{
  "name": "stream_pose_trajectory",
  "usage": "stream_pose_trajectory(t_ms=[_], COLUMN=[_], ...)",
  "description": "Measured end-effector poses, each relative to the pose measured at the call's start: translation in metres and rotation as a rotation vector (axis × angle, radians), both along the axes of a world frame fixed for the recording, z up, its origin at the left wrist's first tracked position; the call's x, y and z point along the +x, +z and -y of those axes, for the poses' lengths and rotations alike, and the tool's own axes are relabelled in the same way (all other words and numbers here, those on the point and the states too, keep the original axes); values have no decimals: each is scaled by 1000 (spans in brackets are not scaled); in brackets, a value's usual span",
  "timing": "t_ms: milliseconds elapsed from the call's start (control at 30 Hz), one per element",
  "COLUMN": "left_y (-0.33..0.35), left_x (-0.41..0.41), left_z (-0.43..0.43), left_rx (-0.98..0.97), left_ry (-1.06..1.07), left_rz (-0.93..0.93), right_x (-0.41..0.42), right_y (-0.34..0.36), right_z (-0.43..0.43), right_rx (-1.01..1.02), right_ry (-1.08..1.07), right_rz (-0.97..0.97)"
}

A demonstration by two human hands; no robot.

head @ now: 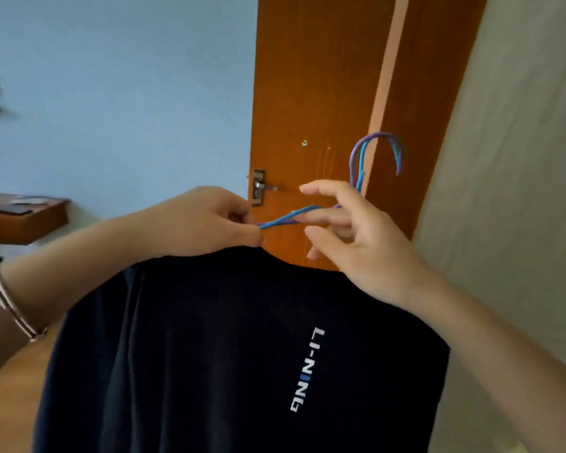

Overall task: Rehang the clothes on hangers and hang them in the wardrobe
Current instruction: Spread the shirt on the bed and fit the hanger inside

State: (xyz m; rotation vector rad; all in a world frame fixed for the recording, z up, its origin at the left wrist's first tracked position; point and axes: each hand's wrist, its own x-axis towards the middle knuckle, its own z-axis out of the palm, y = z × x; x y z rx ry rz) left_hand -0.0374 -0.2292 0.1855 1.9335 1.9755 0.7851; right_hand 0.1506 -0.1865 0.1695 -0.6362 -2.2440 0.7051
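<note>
In the head view, at chest height in front of an orange wooden door (pixel 314 76), both hands hold a dark navy T-shirt (pixel 209 354) printed "LI-NING", together with the wire hangers (pixel 286 218). These appear to be two hangers, one blue and one purple, lying flush against each other.

- Left hand (pixel 206 220): thumb and curled fingers pinch the end of the exposed hanger arm at the top edge of the shirt. This grip likely steadies the wire and keeps the fabric from sliding off the shoulder.
- Right hand (pixel 356 243): the fingers (pixel 321 188) are loosely spread and half curled, with the wire passing between them just below the hook. The hold is light and supports the neck of the hangers. The hook points up and away from the person, which leaves it free for a rail.
- T-shirt: it hangs straight down from the two hands, print side toward the camera. One hanger arm is bare above the fabric, so the garment is judged not fully seated yet.

The wardrobe is not in view, so the hanging step remains to be done.

Surroundings: a metal door handle (pixel 265 186) sits just behind the left hand. A wooden shelf (pixel 23 220) projects from the blue wall (pixel 111 93) at left and carries small dark items too blurred to identify. Silver bangles (pixel 4 289) circle the left wrist.
</note>
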Motion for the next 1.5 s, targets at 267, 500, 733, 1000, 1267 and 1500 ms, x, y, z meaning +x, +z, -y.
stream_pose_trajectory(t_ms=[267,500,733,1000,1267,1500], left_y=[-28,-49,-67,-101,-108,-90], left_x=[-125,-211,-309,-401,-476,-526], left_z=[10,-28,-64,-104,-167,-243], left_rx=[-2,-20,-63,-96,-61,-16], left_ry=[274,326,391,453,716,903], left_rz=[-167,-184,-46,163,363,382], right_x=[-87,-214,-329,-428,-529,-650], right_y=[-56,-70,-89,-116,-146,-106], right_z=[-75,-137,-189,-253,-354,-416], right_rx=[-100,-292,15,47,48,276], right_ry=[-168,96,84,204,325,675], right_rz=[-166,114,124,96,40,-71])
